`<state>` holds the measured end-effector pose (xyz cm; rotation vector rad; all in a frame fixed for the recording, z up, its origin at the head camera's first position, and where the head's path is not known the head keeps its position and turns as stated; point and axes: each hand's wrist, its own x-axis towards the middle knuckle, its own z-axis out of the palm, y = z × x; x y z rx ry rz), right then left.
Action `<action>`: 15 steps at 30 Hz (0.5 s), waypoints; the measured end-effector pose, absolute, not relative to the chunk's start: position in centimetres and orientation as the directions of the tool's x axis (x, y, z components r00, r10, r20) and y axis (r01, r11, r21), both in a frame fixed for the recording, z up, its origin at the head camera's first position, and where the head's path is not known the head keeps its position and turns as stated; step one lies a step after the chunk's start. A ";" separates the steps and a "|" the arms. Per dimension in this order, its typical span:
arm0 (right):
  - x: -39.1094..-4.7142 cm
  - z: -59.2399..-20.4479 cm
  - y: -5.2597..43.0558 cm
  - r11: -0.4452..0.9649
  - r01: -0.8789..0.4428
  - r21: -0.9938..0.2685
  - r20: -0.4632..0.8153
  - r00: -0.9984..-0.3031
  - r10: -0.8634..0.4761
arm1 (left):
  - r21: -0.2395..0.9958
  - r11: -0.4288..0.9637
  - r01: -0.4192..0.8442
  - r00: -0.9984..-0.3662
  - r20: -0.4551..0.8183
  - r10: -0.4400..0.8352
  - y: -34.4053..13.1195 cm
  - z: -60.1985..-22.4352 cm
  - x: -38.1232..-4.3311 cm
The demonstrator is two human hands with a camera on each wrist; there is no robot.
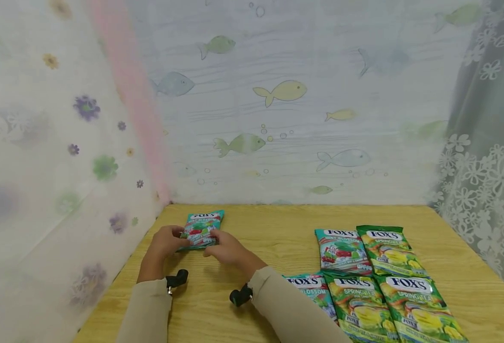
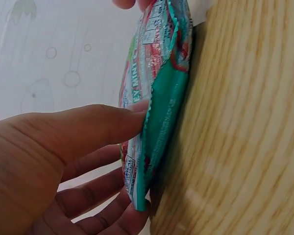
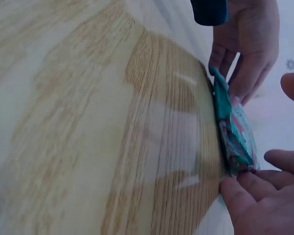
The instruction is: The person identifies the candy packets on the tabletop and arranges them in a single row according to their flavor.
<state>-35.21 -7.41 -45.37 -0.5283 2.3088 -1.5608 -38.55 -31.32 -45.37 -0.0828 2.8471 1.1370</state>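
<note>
The mint bag (image 1: pixel 201 229) is at the far left of the table (image 1: pixel 260 231), with a hand at each side. Left hand (image 1: pixel 165 242) pinches its near corner, thumb on top, fingers round the edge — right hand (image 1: pixel 229 250) only touches the opposite side, thumb apart. Probably that keeps a floppy packet straight. Five other bags (image 1: pixel 361 302) sit labels up, snug together, likely for easy reading.

The teal bag (image 1: pixel 201 230) looks like thin, glossy plastic, crinkled in places — the other bags (image 1: pixel 361 307) have the same shiny plastic; the table (image 1: pixel 269 238) shows wood grain with a smooth sheen — the sleeves (image 1: pixel 146 309) look like matt cloth
</note>
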 end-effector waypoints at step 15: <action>-35.5 -46.4 -7.0 0.440 -0.206 -0.874 -0.062 -0.851 -0.521 | 0.695 0.714 -0.085 -0.996 -0.082 -0.039 -31.2 -45.8 -39.0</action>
